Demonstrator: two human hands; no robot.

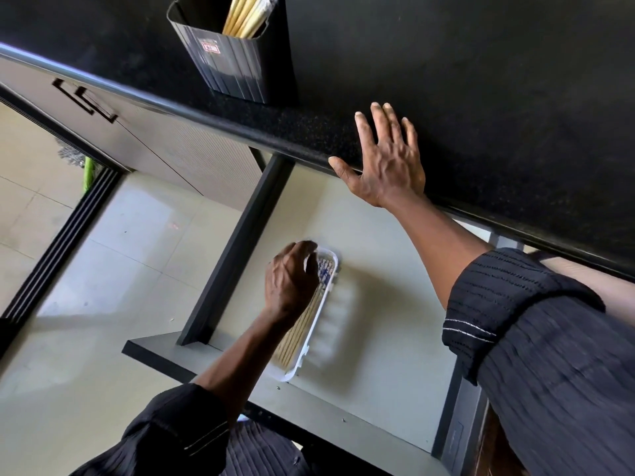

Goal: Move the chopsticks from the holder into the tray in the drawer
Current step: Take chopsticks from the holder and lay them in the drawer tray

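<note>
A black ribbed holder (237,60) stands near the edge of the black countertop, with several pale wooden chopsticks (245,15) sticking up in it. Below, the drawer (378,255) is pulled out. A white plastic tray (314,333) lies on the drawer floor and holds several chopsticks (297,333) with patterned blue-and-white ends. My left hand (292,280) hovers over the tray's far end, fingers curled down onto those chopsticks; whether it grips them is hidden. My right hand (385,159) rests flat on the countertop edge, fingers spread, holding nothing.
The black countertop (481,80) fills the upper right. A dark drawer side rail (237,249) runs along the drawer's left, and a cabinet front with a dark handle (86,99) sits at upper left. Pale tiled floor (103,255) lies to the left. The tray looks motion-blurred.
</note>
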